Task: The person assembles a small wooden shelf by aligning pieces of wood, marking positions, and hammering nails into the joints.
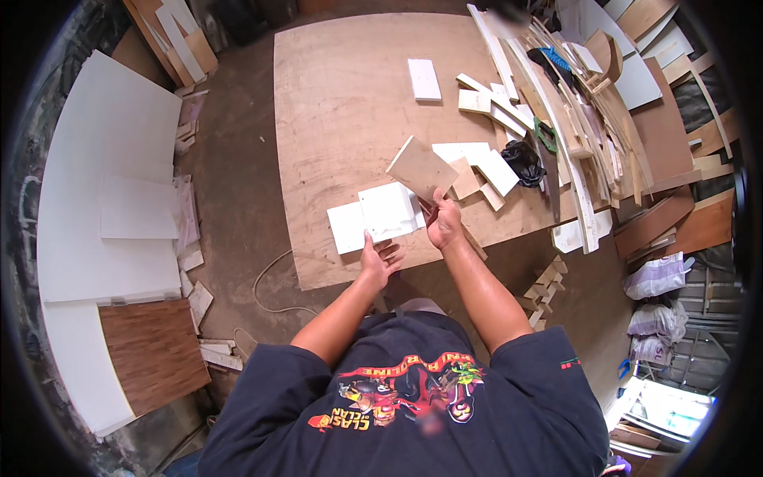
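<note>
1. A smooth white sheet stands left of the plywood tabletop, whose tan surface is scuffed.
2. Flat, square-cornered white boards overlap near the tabletop's front edge.
3. The left hand is loosely spread, its thumb meeting the white boards' lower edge.
4. The tan board is thin, rectangular and dark-speckled, tilted above the white boards, up and left of the right hand.
5. The right hand grasps the tan board by its lower corner.
6. A crumpled black plastic bag lies beside long, straight wood strips.
</note>
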### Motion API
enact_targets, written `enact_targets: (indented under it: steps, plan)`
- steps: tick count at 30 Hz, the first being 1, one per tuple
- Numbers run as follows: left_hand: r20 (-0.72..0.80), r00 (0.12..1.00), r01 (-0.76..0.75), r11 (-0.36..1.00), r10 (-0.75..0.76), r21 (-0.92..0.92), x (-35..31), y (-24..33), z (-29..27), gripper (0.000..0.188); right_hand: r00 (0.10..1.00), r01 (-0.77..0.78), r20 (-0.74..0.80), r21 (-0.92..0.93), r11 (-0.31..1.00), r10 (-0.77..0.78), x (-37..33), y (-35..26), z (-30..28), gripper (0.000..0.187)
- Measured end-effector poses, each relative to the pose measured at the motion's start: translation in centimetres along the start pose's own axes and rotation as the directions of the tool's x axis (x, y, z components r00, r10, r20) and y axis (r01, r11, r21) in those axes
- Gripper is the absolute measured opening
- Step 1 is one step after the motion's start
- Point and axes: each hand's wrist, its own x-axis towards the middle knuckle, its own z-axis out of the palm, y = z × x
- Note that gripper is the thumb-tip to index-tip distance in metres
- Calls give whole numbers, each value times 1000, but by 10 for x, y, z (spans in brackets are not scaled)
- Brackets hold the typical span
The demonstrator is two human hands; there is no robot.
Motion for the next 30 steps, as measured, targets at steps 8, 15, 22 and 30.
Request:
enact_targets:
  steps: [8, 15, 22, 30]
  plan:
    - [-125, 907, -322, 855, 402, 407, 22, 51, -65, 59, 996, -77, -49, -69, 995, 74, -1, -6, 1, 38]
    - [497, 582, -622, -42, 644, 782, 41, 140, -9, 62, 996, -83, -33, -126, 988, 80, 0, -8, -1, 34]
    - [491, 766, -493, -112, 415, 863, 72, 154, 12, 60, 999, -36, -38, -126, 991, 32, -11, -15, 14, 39]
    - [352, 776, -551, 292, 524, 782, 82, 149, -5, 55, 971, 230, 3, -310, 922, -241, -24, -50, -2, 31]
